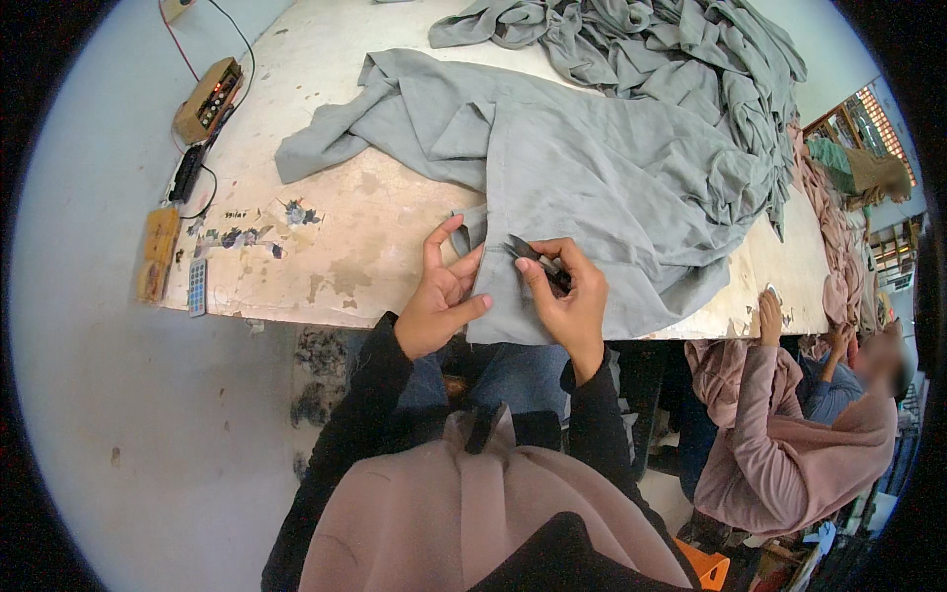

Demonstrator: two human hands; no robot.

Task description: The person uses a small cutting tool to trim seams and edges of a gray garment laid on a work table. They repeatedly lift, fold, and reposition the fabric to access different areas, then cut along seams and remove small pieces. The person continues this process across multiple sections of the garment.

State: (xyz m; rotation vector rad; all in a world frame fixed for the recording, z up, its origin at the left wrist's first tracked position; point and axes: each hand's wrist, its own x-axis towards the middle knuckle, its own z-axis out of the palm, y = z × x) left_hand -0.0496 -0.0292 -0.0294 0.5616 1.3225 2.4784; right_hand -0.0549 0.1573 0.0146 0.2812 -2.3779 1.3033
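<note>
A grey garment (612,183) lies spread and wrinkled in front of me, its near edge hanging at the table's front. My left hand (440,299) is at its left edge. The thumb lies over the cloth and some fingertips pass behind it, while the index finger points up beside a narrow grey strap (473,227). My right hand (572,299) is closed around small black thread snips (526,252). Their pointed blades aim up and left, just over the cloth near a vertical seam.
More grey cloth (651,44) is heaped at the back of the pale, worn table (345,237). At the left stand a brown control box (208,100) with cables and a remote control (197,287). On the right a co-worker (789,444) sits close, one hand on the table.
</note>
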